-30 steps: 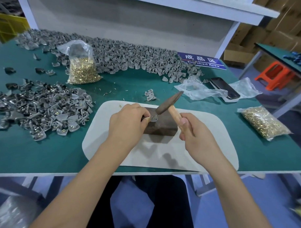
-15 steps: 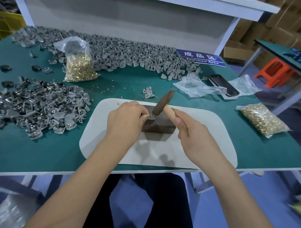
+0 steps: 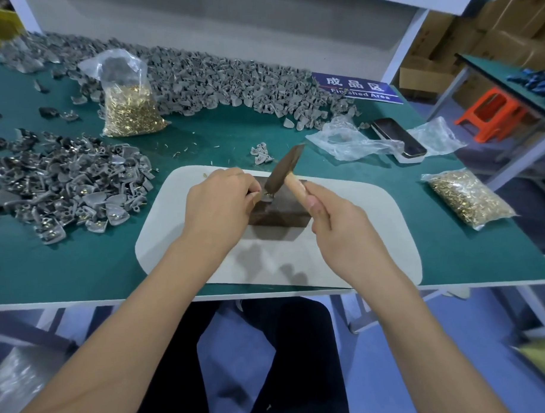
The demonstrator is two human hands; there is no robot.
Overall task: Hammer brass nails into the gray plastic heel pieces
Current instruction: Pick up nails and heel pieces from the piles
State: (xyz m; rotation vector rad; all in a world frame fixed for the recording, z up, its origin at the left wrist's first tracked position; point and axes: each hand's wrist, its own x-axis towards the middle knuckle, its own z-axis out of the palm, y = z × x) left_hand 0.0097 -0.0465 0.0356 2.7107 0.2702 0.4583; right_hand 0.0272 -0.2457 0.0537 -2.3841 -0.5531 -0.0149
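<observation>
- The left hand [image 3: 221,202] is curled over the left end of the dark block [image 3: 280,210], fingertips pinching a gray heel piece [image 3: 266,198] against the block's top; a glint of brass nail [image 3: 267,194] shows there, too small to read clearly.
- The right hand [image 3: 337,232] is wrapped round the wooden handle of the hammer [image 3: 284,172], choked up close to the head, whose lower face sits right at the nail.
- To my eye the heel piece is light, stiff plastic and likely to skid or flip under a blow, so it wants pinning by its edges, fingers clear of the nail.
- The nail looks thin and probably bends if struck off-square.
- Both forearms reach forward from the worktop's [image 3: 82,268] near edge and meet over the white mat [image 3: 374,233].
- A heap of heel pieces [image 3: 63,189] lies to the left, another [image 3: 229,81] along the back; bags of brass nails [image 3: 132,109] [image 3: 468,196] sit on either side.
</observation>
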